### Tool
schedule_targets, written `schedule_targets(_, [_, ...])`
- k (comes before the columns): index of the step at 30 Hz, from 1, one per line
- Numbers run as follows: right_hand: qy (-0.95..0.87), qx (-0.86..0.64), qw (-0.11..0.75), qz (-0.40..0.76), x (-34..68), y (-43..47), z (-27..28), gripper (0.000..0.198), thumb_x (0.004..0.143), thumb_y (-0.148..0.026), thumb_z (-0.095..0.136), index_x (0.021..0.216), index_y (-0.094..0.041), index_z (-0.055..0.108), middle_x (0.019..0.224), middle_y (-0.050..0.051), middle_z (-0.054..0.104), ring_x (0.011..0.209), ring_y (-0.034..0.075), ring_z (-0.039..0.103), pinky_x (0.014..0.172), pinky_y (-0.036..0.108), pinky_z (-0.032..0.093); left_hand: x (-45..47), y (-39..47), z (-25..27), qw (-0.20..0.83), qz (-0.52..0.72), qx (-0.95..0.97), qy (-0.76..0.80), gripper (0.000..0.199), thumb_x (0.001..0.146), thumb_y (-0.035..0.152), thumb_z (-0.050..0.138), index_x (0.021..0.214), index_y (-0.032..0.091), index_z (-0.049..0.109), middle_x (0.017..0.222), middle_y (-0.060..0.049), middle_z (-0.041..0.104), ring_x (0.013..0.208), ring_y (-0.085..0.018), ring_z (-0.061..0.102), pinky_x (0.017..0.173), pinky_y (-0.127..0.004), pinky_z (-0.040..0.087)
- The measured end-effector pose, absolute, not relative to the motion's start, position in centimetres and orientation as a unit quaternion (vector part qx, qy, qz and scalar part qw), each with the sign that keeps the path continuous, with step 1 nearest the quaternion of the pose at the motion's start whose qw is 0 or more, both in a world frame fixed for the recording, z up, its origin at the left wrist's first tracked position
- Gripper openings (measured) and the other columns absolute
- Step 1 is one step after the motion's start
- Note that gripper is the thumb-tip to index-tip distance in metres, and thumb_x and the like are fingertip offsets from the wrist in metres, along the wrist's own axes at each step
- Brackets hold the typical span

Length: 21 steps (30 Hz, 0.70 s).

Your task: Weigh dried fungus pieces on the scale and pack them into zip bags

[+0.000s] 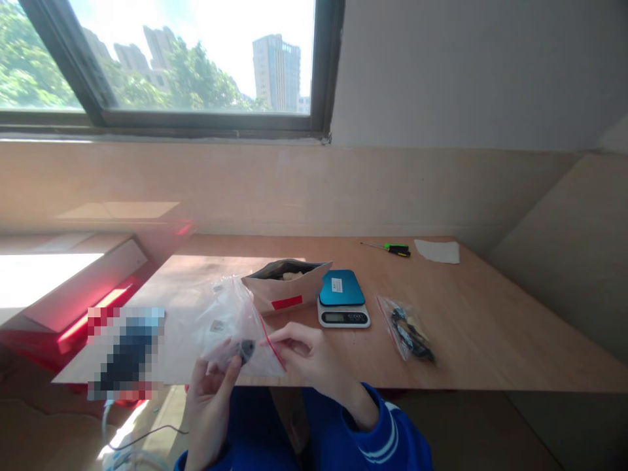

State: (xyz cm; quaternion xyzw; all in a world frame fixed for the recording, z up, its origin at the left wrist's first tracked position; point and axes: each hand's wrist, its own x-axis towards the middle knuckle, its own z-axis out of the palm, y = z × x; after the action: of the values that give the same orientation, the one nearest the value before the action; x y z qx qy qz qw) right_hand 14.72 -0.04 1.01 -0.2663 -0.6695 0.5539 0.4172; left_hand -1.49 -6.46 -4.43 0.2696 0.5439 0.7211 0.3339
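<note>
Because the clear bag (226, 317) over the near-left worktop (481, 340) looks light and limp, its red rim (263, 321) should hold best, the left grip (212, 387) clamped on its body, the right grip's (310, 353) closure unclear.

The worktop (490, 314) looks like smooth wood with a faint sheen. Over its near edge, left of the middle, I see a crinkled, glossy plastic bag (201, 327); behind it stands a matt, papery pouch (265, 297). Mid-worktop, the scale (343, 289) has a smooth blue pan and white plastic-looking casing. By the far edge, right of the middle, lies a matt, paper-like white sheet (437, 252).
</note>
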Motion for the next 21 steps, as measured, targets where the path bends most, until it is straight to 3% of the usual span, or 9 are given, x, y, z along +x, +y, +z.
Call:
schedule_targets(2, [-0.657, -0.246, 0.379, 0.603, 14.6, 0.2, 0.9, 0.024, 0.087, -0.033, 0.063, 0.103, -0.019, 0.073, 0.084, 0.002, 0.066, 0.072, 0.013, 0.059, 0.068, 0.026, 0.05, -1.3, -6.3, -4.9, 0.318, 0.726, 0.268, 0.548, 0.047, 0.064, 0.041, 0.083, 0.102, 0.021, 0.065, 0.096, -0.004, 0.075, 0.092, -0.019, 0.069, 0.089, -0.031, 0.052])
schedule_targets(5, [-0.696, -0.246, 0.359, 0.571, 14.1, 1.1, 1.0, 0.029, 0.086, -0.035, 0.066, 0.108, -0.018, 0.071, 0.077, 0.0, 0.062, 0.064, 0.011, 0.052, 0.062, 0.025, 0.045, -0.8, -5.7, -5.3, 0.31, 0.733, 0.273, 0.541, 0.047, 0.065, 0.041, 0.082, 0.104, 0.021, 0.065, 0.097, -0.003, 0.074, 0.093, -0.018, 0.067, 0.09, -0.03, 0.051])
schedule_targets(10, [-0.795, -0.281, 0.341, 0.416, 13.7, 3.0, 1.6, 0.018, 0.083, -0.035, 0.07, 0.086, -0.017, 0.072, 0.078, 0.0, 0.056, 0.066, 0.012, 0.048, 0.062, 0.025, 0.041, -0.3, -5.0, -5.2, 0.303, 0.726, 0.282, 0.55, 0.045, 0.067, 0.039, 0.081, 0.105, 0.021, 0.066, 0.094, -0.002, 0.072, 0.09, -0.018, 0.067, 0.088, -0.032, 0.051])
schedule_targets(16, [-0.792, -0.274, 0.389, 0.383, 13.1, 4.2, 1.8, 0.008, 0.081, -0.024, 0.073, 0.081, -0.016, 0.071, 0.077, -0.001, 0.057, 0.068, 0.011, 0.053, 0.061, 0.023, 0.042, -0.4, -3.9, -3.7, 0.3, 0.738, 0.295, 0.527, 0.038, 0.075, 0.042, 0.074, 0.105, 0.021, 0.067, 0.102, -0.003, 0.072, 0.094, -0.019, 0.066, 0.087, -0.031, 0.05])
schedule_targets(21, [-0.724, -0.28, 0.453, 0.439, 12.9, 4.7, 1.9, 0.014, 0.084, -0.03, 0.068, 0.09, -0.018, 0.072, 0.084, 0.002, 0.068, 0.074, 0.013, 0.06, 0.065, 0.025, 0.047, -1.1, -3.0, -2.7, 0.317, 0.764, 0.249, 0.504, 0.041, 0.075, 0.042, 0.074, 0.109, 0.021, 0.066, 0.097, -0.002, 0.068, 0.086, -0.014, 0.064, 0.082, -0.027, 0.05])
